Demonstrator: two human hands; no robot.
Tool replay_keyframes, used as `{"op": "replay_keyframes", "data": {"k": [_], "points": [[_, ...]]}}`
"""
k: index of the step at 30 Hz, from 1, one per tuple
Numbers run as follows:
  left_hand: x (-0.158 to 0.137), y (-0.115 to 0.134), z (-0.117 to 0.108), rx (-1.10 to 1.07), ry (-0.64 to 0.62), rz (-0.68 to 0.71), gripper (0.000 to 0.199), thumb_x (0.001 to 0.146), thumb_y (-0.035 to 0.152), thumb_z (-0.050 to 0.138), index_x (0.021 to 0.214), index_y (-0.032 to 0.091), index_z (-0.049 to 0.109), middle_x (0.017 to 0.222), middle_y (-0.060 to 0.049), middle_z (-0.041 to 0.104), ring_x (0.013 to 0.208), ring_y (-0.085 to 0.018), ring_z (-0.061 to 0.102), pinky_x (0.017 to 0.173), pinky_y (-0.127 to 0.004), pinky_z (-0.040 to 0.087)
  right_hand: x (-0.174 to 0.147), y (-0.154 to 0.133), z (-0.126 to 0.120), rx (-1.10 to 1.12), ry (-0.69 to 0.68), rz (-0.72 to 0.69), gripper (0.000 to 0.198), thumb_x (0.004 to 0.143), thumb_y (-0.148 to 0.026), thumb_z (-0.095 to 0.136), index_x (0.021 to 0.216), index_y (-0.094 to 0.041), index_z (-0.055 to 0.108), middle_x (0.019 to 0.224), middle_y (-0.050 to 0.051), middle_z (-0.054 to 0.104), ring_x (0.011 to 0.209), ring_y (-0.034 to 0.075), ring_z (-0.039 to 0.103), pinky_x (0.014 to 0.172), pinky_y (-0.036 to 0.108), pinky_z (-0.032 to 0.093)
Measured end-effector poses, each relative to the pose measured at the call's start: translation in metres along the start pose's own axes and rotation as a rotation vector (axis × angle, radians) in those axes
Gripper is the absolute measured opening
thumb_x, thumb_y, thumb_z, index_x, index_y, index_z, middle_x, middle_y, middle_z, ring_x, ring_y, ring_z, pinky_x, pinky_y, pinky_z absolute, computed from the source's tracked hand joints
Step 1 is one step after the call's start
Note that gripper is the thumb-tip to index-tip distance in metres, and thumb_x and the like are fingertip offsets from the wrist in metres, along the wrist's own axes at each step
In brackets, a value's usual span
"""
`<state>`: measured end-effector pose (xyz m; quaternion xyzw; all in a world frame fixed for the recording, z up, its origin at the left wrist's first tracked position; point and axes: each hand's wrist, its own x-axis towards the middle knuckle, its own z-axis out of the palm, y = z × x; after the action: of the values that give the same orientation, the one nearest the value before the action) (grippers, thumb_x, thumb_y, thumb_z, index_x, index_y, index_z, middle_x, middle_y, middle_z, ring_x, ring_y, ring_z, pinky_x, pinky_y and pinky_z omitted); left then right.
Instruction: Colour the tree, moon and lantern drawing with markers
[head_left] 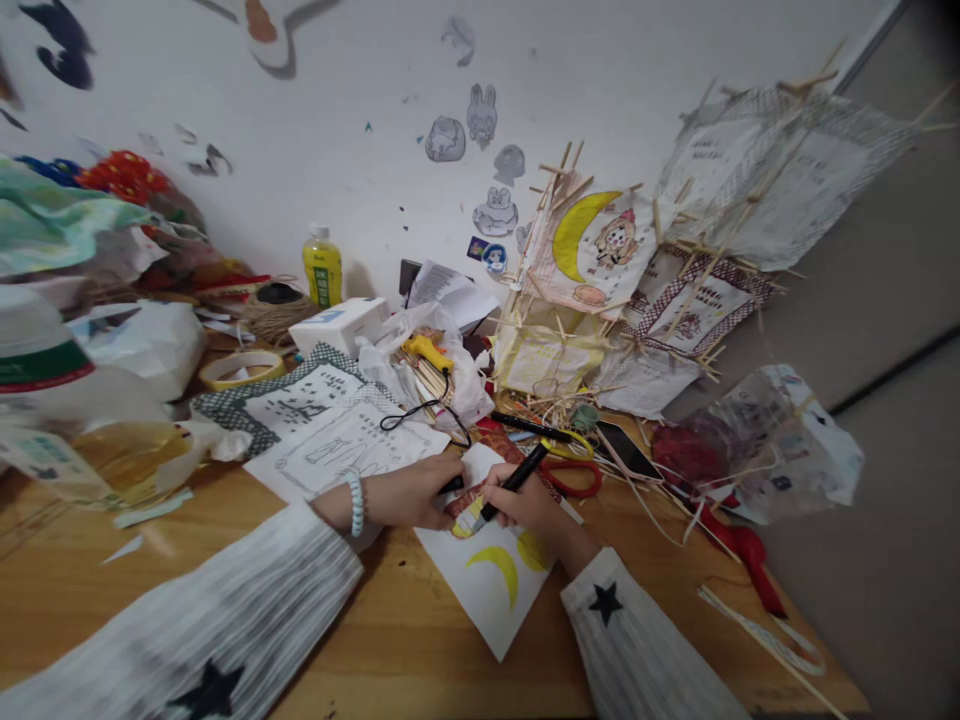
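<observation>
My right hand (527, 503) grips a black marker (525, 470), its tip down at the yellow patch of a drawing on a white sheet of paper (484, 610). A yellow crescent moon (501, 573) and a yellow round shape (531, 550) are coloured on the same sheet. My left hand (416, 490) rests on the sheet's left edge, its fingers closed round a short black piece (452, 485) that looks like a marker cap; most of it is hidden. Beyond my hands lie a black pen (529, 427) and red-handled scissors (574, 480).
Drawn sheets (360, 440) lie left of my hands. Behind are a plastic bag with a yellow glue gun (427, 350), a tape roll (240, 368), and a yellow bottle (322, 268). Stick-framed paper lanterns (592, 250) stand at the back right, near a phone (628, 450) and red ribbon (739, 550).
</observation>
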<state>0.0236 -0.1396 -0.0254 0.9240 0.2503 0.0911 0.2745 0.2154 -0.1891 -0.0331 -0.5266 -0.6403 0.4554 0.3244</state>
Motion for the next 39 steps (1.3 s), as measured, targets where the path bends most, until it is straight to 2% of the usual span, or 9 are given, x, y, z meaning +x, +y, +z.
{"op": "replay_keyframes", "data": {"k": [19, 30, 39], "points": [[0.0008, -0.0046, 0.0027, 0.011, 0.029, 0.051, 0.031, 0.062, 0.022, 0.064, 0.088, 0.018, 0.048, 0.091, -0.002, 0.051, 0.083, -0.018, 0.048, 0.076, -0.027, 0.04, -0.0018, -0.0049, 0.0004, -0.01, 0.045, -0.024, 0.016, 0.07, -0.016, 0.05, 0.055, -0.018, 0.046, 0.039, -0.008, 0.043, 0.036, 0.006, 0.039, 0.038, 0.017, 0.028], [0.0004, -0.0027, 0.0017, 0.004, 0.022, 0.044, 0.03, 0.062, 0.022, 0.062, 0.089, 0.018, 0.048, 0.089, -0.002, 0.052, 0.083, -0.017, 0.048, 0.076, -0.026, 0.04, -0.0023, -0.0011, 0.0011, 0.056, -0.003, -0.041, 0.014, 0.072, -0.026, 0.055, 0.062, -0.018, 0.05, 0.042, -0.007, 0.05, 0.036, 0.006, 0.042, 0.037, 0.016, 0.031], [-0.0002, -0.0002, -0.0001, 0.008, 0.023, 0.03, 0.03, 0.062, 0.022, 0.064, 0.088, 0.017, 0.049, 0.089, -0.002, 0.052, 0.083, -0.018, 0.049, 0.075, -0.027, 0.041, -0.0026, -0.0004, 0.0013, 0.044, -0.024, -0.039, 0.016, 0.071, -0.03, 0.055, 0.062, -0.018, 0.049, 0.043, -0.007, 0.049, 0.036, 0.006, 0.042, 0.037, 0.016, 0.031]]}}
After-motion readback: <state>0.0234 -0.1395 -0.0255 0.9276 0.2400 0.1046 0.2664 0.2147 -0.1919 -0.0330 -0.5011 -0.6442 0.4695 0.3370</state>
